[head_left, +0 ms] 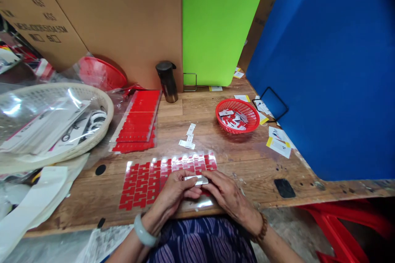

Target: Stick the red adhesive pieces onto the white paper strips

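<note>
Facing a green panel point(220, 24), hands point(227, 193) overhang worn wood point(197, 107).

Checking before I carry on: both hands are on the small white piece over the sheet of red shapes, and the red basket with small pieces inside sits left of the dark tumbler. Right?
Not quite: the head view shows that red basket to the right of the dark tumbler. Both hands are on the small white piece, as you say.
</note>
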The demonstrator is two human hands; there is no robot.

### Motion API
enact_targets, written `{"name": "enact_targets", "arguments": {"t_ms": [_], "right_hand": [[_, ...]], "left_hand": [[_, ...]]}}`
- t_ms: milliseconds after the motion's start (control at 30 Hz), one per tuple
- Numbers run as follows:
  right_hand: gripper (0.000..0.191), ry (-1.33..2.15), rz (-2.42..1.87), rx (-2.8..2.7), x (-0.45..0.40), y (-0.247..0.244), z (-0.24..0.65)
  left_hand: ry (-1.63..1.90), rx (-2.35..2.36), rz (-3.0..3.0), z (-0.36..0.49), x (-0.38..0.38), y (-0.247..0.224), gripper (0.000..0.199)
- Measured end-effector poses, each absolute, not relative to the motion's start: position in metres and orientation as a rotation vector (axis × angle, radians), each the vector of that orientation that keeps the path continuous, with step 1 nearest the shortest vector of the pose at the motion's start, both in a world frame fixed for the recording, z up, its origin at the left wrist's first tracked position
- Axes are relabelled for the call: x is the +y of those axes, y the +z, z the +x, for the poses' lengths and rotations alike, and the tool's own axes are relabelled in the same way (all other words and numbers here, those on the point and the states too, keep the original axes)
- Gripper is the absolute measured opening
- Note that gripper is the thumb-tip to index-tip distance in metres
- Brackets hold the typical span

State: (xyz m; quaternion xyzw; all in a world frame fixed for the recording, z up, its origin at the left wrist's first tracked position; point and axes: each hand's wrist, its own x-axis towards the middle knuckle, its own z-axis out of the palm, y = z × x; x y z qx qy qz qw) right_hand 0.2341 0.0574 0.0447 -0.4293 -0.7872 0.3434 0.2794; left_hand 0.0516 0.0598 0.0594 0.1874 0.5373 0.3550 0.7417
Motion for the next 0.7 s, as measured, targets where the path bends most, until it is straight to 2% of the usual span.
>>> {"name": "enact_targets", "arguments": {"t_ms": [100, 267, 500, 700], "right_hand": [[0.047, 0.968, -1.256, -1.995, 0.070, 0.042, 0.242], [0.015, 0.833, -1.386, -1.888, 0.108, 0.041, 0.248], [0.014, 0.681, -1.463, -2.025, 0.129, 0.031, 0.236], [0.013, 0.723, -1.484, -2.061, 0.135, 0.028, 0.236]], "left_hand": [[0.834, 1.203, 0.430, 0.051, 0.069, 0.060, 0.025], [0.949, 1.245, 0.525, 0.054, 0.093, 0.059, 0.023], [1.132, 1.256, 0.664, 0.075, 0.124, 0.044, 0.021], [1.137, 1.248, 0.748, 0.090, 0.146, 0.032, 0.014]]}}
